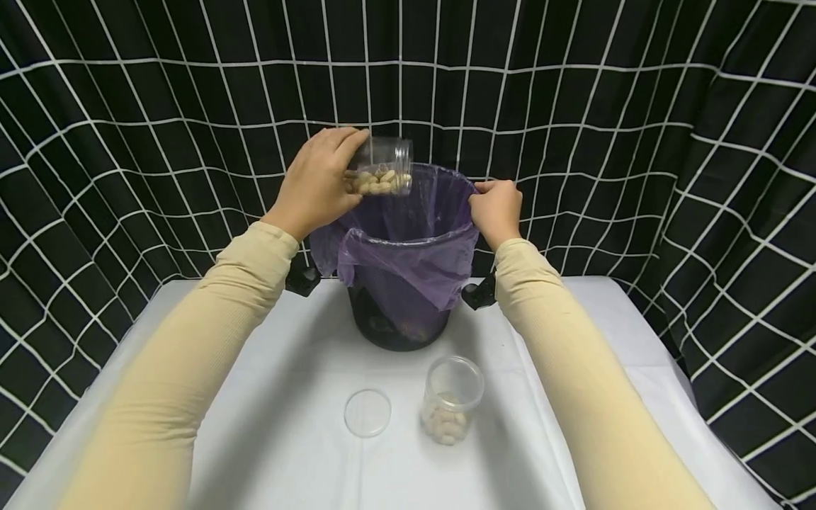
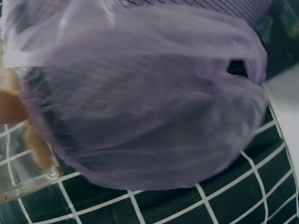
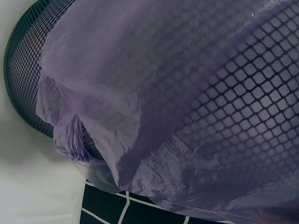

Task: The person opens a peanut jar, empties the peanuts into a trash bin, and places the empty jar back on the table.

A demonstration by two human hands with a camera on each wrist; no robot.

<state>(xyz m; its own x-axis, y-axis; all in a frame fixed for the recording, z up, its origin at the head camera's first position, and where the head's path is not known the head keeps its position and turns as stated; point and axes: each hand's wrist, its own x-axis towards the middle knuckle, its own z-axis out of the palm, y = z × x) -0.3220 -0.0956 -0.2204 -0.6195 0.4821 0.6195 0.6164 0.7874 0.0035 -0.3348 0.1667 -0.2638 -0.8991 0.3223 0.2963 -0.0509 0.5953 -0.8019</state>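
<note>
Though tipped sideways, clear jar (image 1: 384,167) half-full.

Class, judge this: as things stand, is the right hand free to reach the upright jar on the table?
Probably not yet: the right hand grips the bag rim. The upright jar stands unobstructed near that forearm.

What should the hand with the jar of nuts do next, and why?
Probably tip the jar a bit further, mouth down. The left hand holds it on its side over the purple bag lining the bin, yet the nuts sit inside. The right hand grips the bag's rim, so the opening looks ready.
</note>
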